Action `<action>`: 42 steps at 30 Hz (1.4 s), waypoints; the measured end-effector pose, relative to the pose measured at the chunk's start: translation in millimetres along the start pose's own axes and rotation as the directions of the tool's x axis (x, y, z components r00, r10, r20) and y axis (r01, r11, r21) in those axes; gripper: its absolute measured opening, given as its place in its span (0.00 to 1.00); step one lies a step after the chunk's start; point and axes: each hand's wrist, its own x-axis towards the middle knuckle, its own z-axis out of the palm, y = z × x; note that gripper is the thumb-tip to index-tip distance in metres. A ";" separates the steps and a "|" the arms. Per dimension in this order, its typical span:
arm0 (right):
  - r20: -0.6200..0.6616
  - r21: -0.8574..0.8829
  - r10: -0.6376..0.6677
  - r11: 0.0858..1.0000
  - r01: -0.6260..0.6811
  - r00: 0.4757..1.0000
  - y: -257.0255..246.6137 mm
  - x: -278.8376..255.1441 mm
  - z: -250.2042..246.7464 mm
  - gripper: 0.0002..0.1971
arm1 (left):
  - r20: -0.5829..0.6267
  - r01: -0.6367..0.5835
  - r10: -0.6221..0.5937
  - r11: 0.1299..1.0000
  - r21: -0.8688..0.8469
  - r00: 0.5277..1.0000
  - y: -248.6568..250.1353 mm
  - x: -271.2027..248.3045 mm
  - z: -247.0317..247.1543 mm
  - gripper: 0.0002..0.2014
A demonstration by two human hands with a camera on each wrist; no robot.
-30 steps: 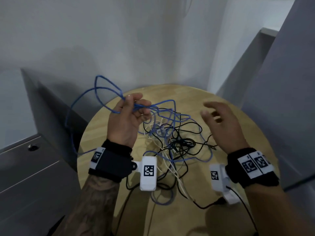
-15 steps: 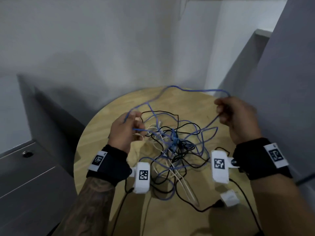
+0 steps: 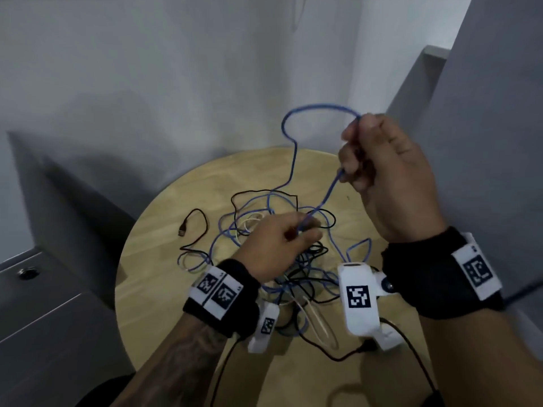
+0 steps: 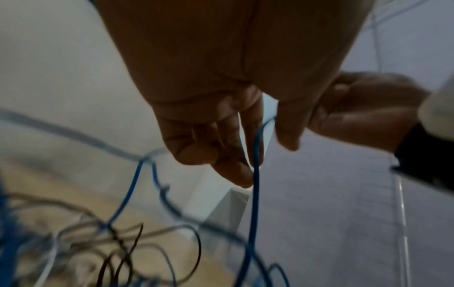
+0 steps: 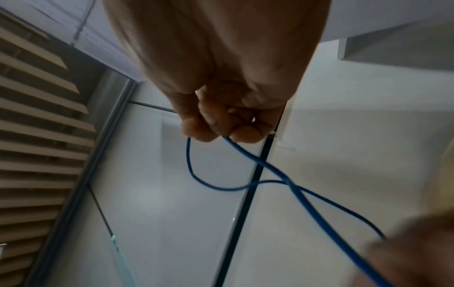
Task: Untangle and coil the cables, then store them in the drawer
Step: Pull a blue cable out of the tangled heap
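Blue cable (image 3: 289,160), thin round cord, rises from tangle in tall open loop above round pale-wood table (image 3: 164,230). Tangle (image 3: 293,259) at table centre: blue, black, whitish cords knotted together; black cable (image 3: 194,227) with small plug strays to left side. Right hand (image 3: 388,171) raised above table, fingers curled tight round blue cable, back of hand toward viewer. Left hand (image 3: 279,248) low over tangle, fingers (image 4: 228,155) and thumb pinching same blue strand. Black wristbands, white tagged blocks on both wrists. Grey cabinet (image 3: 44,318) at left.
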 end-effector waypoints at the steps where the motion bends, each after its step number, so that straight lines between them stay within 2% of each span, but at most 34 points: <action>1: -0.019 0.049 -0.036 0.998 0.036 0.999 -4.8 1.1 0.8 0.14 | 0.031 0.012 -0.012 1.000 0.007 0.999 -6.7 -1.1 6.2 0.07; 4: -0.117 0.180 -0.148 0.969 0.168 0.982 -15.6 6.6 -8.2 0.12 | 0.062 0.032 -0.032 0.999 0.014 0.998 -28.0 -4.5 9.6 0.11; 6: -0.156 0.185 -0.154 0.966 0.182 0.976 -12.0 11.3 -18.8 0.11 | 0.034 0.020 -0.018 0.999 -0.044 0.999 -27.7 -4.2 2.8 0.11; 8: -0.110 0.037 -0.116 0.992 0.121 0.987 2.0 10.9 -23.0 0.10 | -0.054 0.010 -0.023 0.972 -0.234 0.998 -18.3 0.3 -4.1 0.11; 10: 0.015 -0.259 -0.027 0.966 0.030 1.000 25.1 4.3 -19.6 0.11 | -0.164 -0.011 -0.080 0.870 -0.493 0.983 -7.8 5.3 -9.6 0.11; 12: 0.160 -0.406 0.126 0.913 -0.051 0.979 48.3 -7.0 -12.3 0.08 | -0.213 -0.031 -0.147 0.752 -0.659 0.966 0.6 9.9 -14.4 0.09; 14: 0.293 -0.474 0.297 0.871 -0.132 0.909 63.9 -16.5 -7.6 0.09 | -0.226 -0.051 -0.173 0.677 -0.734 0.959 7.5 12.4 -18.4 0.07; 16: 0.385 -0.604 0.391 0.791 -0.091 0.836 68.8 -21.3 -5.7 0.08 | -0.233 -0.072 -0.172 0.639 -0.766 0.957 12.2 13.6 -21.6 0.08; 17: 0.388 -0.661 0.408 0.748 -0.058 0.826 69.1 -21.1 -6.3 0.09 | -0.248 -0.086 -0.167 0.641 -0.763 0.954 12.9 13.5 -23.5 0.08; 19: 0.327 -0.683 0.374 0.728 -0.056 0.868 66.5 -18.4 -6.8 0.15 | -0.289 -0.122 -0.137 0.681 -0.722 0.947 9.8 13.0 -23.4 0.08; 21: 0.243 -0.591 0.300 0.800 -0.104 0.923 65.6 -13.9 -10.0 0.16 | -0.290 -0.133 -0.073 0.766 -0.629 0.954 -0.3 11.7 -14.2 0.05; 23: 0.168 -0.482 0.235 0.867 -0.128 0.957 65.8 -8.6 -11.0 0.14 | -0.228 -0.105 -0.015 0.857 -0.504 0.973 -16.0 8.9 1.7 0.04; 25: 0.078 -0.318 0.196 0.934 -0.162 0.977 64.9 -2.0 -12.6 0.13 | -0.134 -0.044 0.000 0.944 -0.326 0.991 -39.3 6.1 15.8 0.08; 27: -0.010 -0.054 0.208 0.977 -0.208 0.978 55.8 7.0 -15.0 0.14 | 0.011 0.039 -0.038 0.996 -0.082 0.999 -60.8 3.7 24.2 0.06; 29: -0.036 0.149 0.224 0.965 -0.216 0.974 41.7 15.0 -19.9 0.14 | 0.059 0.124 -0.126 0.991 0.044 0.990 -67.2 2.0 28.1 0.06; 31: -0.010 0.255 0.226 0.942 -0.216 0.974 29.8 17.0 -23.9 0.15 | -0.002 0.144 -0.144 0.989 0.010 0.990 -60.0 1.3 27.3 0.13; 33: 0.011 0.295 0.216 0.932 -0.209 0.976 25.3 15.3 -25.5 0.16 | -0.048 0.075 -0.076 0.997 -0.028 0.996 -48.9 4.1 21.6 0.15; 36: -0.010 0.235 0.207 0.952 -0.199 0.978 31.7 13.9 -20.1 0.15 | -0.086 -0.037 0.019 0.977 -0.210 0.996 -37.8 6.7 14.8 0.14; 38: 0.012 0.227 0.263 0.939 -0.259 0.965 36.9 11.2 -14.4 0.16 | -0.198 -0.040 -0.032 0.937 -0.347 0.980 -32.3 8.2 13.8 0.17; 40: 0.119 0.272 0.369 0.881 -0.387 0.922 38.2 5.8 -10.1 0.20 | -0.333 -0.033 -0.093 0.934 -0.355 0.938 -32.7 11.2 7.6 0.24; 41: 0.224 0.306 0.427 0.823 -0.479 0.876 37.0 2.4 -7.8 0.22 | -0.359 -0.036 -0.084 0.948 -0.315 0.929 -35.8 12.9 3.4 0.30; 42: 0.353 0.329 0.470 0.747 -0.578 0.809 35.0 -0.7 -5.2 0.23 | -0.359 -0.044 -0.052 0.966 -0.254 0.932 -35.1 13.1 -0.8 0.36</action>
